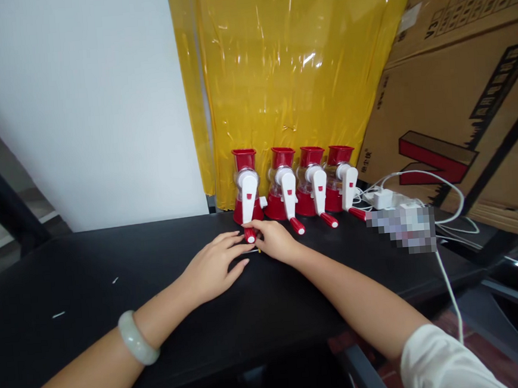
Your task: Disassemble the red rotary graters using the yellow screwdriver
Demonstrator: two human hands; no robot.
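A row of red-and-white rotary graters stands upright at the back of the black table. The leftmost rotary grater has a white crank arm and a red crank handle pointing toward me. My right hand is bent around the right side of that handle, its index finger lying across the lower crank arm. From the left comes my left hand, fingers stretched out, the tips at or beside the handle; I cannot tell how firmly they touch. Below the handle, a thin white piece with a yellow end shows partly between the hands.
More rotary graters stand to the right, cranks facing forward. White cables and a charger lie beyond them, near a blurred patch. A large cardboard box leans at the right. Small white scraps lie on the black table at left.
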